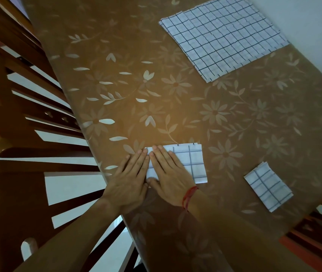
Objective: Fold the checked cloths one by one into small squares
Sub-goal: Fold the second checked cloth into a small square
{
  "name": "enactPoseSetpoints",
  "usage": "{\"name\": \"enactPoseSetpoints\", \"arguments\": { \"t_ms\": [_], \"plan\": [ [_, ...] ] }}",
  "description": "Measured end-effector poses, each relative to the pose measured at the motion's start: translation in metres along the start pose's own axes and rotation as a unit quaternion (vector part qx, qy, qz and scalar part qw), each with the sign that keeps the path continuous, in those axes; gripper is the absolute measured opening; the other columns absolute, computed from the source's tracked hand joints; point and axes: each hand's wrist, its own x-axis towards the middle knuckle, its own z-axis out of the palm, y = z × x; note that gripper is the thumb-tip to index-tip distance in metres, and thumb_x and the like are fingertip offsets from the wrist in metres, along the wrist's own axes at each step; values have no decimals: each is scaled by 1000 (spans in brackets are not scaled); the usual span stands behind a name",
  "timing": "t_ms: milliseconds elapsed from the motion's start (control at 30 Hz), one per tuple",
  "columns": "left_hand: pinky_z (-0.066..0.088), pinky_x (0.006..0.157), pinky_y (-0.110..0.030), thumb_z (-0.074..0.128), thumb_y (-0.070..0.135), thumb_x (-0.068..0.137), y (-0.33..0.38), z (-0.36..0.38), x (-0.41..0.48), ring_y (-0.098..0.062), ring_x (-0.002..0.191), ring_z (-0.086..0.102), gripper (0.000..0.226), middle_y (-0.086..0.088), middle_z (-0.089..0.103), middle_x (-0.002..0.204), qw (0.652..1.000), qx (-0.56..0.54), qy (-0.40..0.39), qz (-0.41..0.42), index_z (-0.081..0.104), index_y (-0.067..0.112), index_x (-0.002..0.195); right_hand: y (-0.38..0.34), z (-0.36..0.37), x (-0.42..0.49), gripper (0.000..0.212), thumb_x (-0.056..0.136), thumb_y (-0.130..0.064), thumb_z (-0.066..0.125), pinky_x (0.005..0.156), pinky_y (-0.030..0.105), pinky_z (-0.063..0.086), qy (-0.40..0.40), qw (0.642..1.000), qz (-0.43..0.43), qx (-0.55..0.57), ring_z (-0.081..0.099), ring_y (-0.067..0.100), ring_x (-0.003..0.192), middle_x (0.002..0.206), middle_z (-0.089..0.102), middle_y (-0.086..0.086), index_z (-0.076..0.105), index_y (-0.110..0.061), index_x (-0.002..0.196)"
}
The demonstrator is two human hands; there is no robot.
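A folded white checked cloth [193, 163] lies near the table's front edge. My left hand [130, 181] lies flat at its left end, fingers straight, partly on the cloth and partly on the table. My right hand [168, 173] presses flat on the cloth's left half, with a red thread round the wrist. A small folded checked square [268, 186] lies to the right near the table edge. A stack of unfolded checked cloths [224, 36] lies spread at the far right.
The table [156, 85] wears a brown cover with pale flowers. Wooden chairs [28, 114] stand along its left side, and another chair [317, 238] shows at the lower right. A white wall is behind the stack.
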Motion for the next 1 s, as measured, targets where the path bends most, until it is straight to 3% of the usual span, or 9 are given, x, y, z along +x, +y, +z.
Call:
{"name": "enactPoseSetpoints", "arguments": {
  "t_ms": [333,633,733,867,1000],
  "plan": [
    [17,116,-44,31,43,96,1,-2,1,-27,148,16,68,-16,19,159,1000,12,-14,-5,26,2,150,67,-13,-39,84,95,-66,12,120,48,12,-61,996,51,-32,-5,26,149,161,-2,15,4,-6,153],
    [14,117,-42,35,41,94,2,-5,0,-24,149,11,70,-14,15,160,1000,16,-21,-13,23,3,151,98,-26,-58,84,96,-63,17,120,48,15,-98,993,34,-61,4,27,149,160,5,18,11,0,152],
    [15,116,-42,34,41,94,3,-5,0,-24,149,11,70,-14,15,160,999,17,-28,-14,22,3,152,94,-31,-56,85,92,-63,31,119,47,17,-82,995,47,-32,12,27,148,159,15,16,21,-2,151],
    [16,115,-42,34,42,93,3,-7,1,-25,148,15,70,-15,19,159,999,20,-33,-17,26,2,151,87,-50,-39,98,70,-57,61,115,40,23,-44,995,80,41,31,22,136,147,34,5,22,-14,149],
    [16,115,-42,34,42,93,4,-8,1,-26,148,15,70,-15,19,159,999,20,-31,-15,26,2,150,88,-67,-11,99,56,-48,77,105,33,30,-42,992,104,49,37,17,124,138,38,-4,30,-26,140]
  ]
}}
